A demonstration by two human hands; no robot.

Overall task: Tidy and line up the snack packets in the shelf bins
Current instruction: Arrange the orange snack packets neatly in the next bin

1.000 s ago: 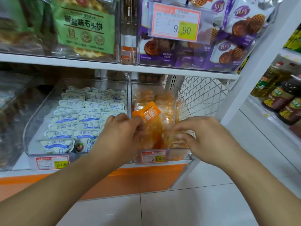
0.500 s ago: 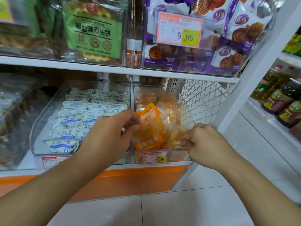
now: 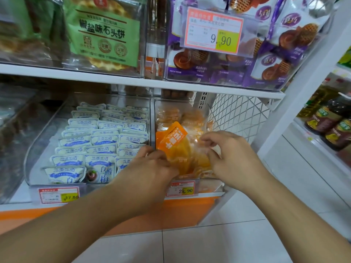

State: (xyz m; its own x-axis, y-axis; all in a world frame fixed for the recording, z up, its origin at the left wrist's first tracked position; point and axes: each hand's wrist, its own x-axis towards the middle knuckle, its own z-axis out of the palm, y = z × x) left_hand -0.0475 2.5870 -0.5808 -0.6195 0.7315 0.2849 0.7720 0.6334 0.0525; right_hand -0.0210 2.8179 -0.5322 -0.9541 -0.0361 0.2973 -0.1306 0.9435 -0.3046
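An orange snack packet (image 3: 173, 141) stands tilted at the front of the clear right-hand bin (image 3: 209, 187) on the lower shelf, among several more orange packets (image 3: 169, 114) behind it. My left hand (image 3: 150, 168) grips the packet's lower left edge. My right hand (image 3: 233, 154) pinches the clear top of a packet beside it, fingers curled. The clear left bin (image 3: 38, 141) holds several white-and-blue packets (image 3: 102, 139) lined up in neat rows.
The upper shelf carries bins of green-labelled biscuits (image 3: 106, 33) and purple waffle packets (image 3: 275, 44). Price tags (image 3: 180, 189) hang on the bin fronts. A white wire mesh panel (image 3: 239, 114) closes the shelf's right end. Oil bottles (image 3: 330, 120) stand further right.
My left hand slid from the packet's top down to its lower edge. My right hand rose from the bin's front to the packet tops. The orange packet now stands more upright.
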